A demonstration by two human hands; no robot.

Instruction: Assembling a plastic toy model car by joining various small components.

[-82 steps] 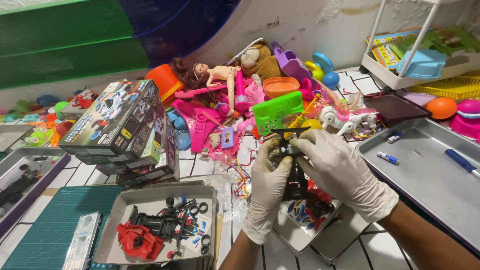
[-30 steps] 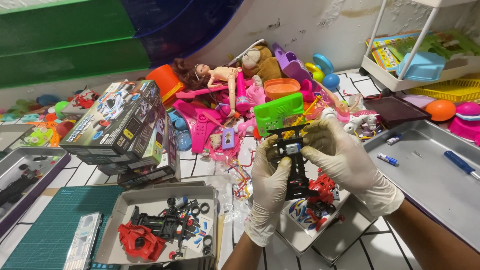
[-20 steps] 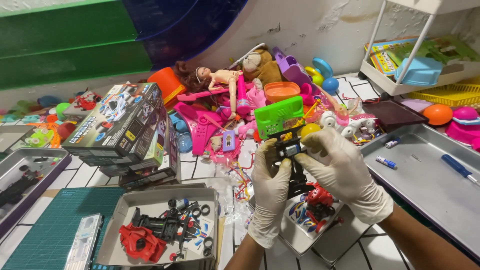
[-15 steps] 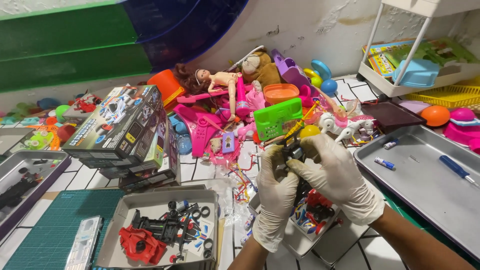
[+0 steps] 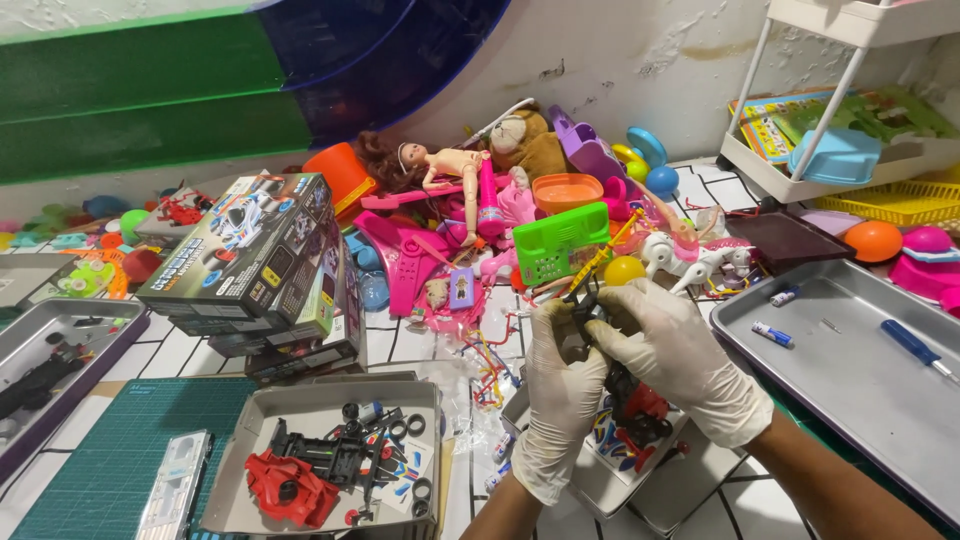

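1. Two gloved hands meet at the centre of the view, both closed around a small black toy-car chassis (image 5: 592, 322) held above the worktop (image 5: 420, 335).
2. The left hand (image 5: 562, 385) grips the chassis from below and from the side, fingers curled up around it.
3. The right hand (image 5: 672, 355) wraps over its top, so most of the chassis is hidden; only its dark upper end shows between the thumbs.
4. Directly beneath the hands lies a shallow grey tray (image 5: 690, 475) holding red and black parts and a sticker sheet.
5. To the left, a grey box lid (image 5: 330, 400) contains a red car body shell (image 5: 290, 490), a black frame and several loose black tyres.
6. A stack of model-car kit boxes (image 5: 262, 262) stands behind that lid, with a green cutting mat (image 5: 95, 460) in front of it.
7. To the right sits a large metal baking tray (image 5: 850, 370) with a blue-handled screwdriver (image 5: 915, 345) and two small batteries (image 5: 773, 334) in it.
8. Behind the hands is a heap of toys: a doll (image 5: 440, 165), a plush monkey (image 5: 530, 145), a green toy box (image 5: 560, 242) and a yellow ball (image 5: 623, 270).
9. A white wheeled shelf cart (image 5: 800, 110) stands at the far right.
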